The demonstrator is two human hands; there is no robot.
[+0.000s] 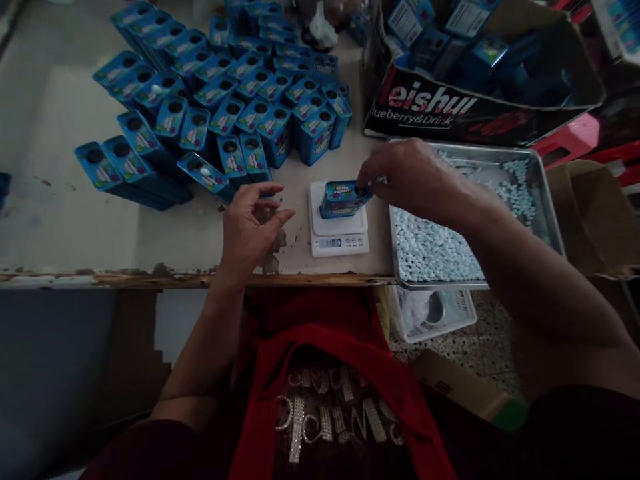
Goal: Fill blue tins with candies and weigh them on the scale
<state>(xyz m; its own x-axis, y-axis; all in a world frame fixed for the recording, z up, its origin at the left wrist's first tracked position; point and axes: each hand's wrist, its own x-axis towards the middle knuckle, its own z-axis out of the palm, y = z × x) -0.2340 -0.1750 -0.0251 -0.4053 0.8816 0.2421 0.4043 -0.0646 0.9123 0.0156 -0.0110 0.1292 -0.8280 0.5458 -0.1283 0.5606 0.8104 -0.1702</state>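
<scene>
Two hands at a white digital scale [325, 248] that bears one blue tin [340, 203].

Clock positions are read from the scale as centre. The blue tin stands on the weighing plate, its round opening toward three o'clock. At two o'clock, the right hand [407, 175] is bent, thumb and fingertips drawn together at the opening end of the tin; pale pellets show at the fingers, though their number cannot be told. At nine o'clock, the left hand [249, 227] is half open and holds nothing, its fingers loosely curved and parted from the thumb, near the scale but apart from it. Further tins [247, 83] are grouped toward ten o'clock. A metal tray [394, 247] of pale blue and white pellets [430, 250] lies at three o'clock; a black printed carton [425, 110] holding blue packs occupies two o'clock, beyond the right hand.
</scene>
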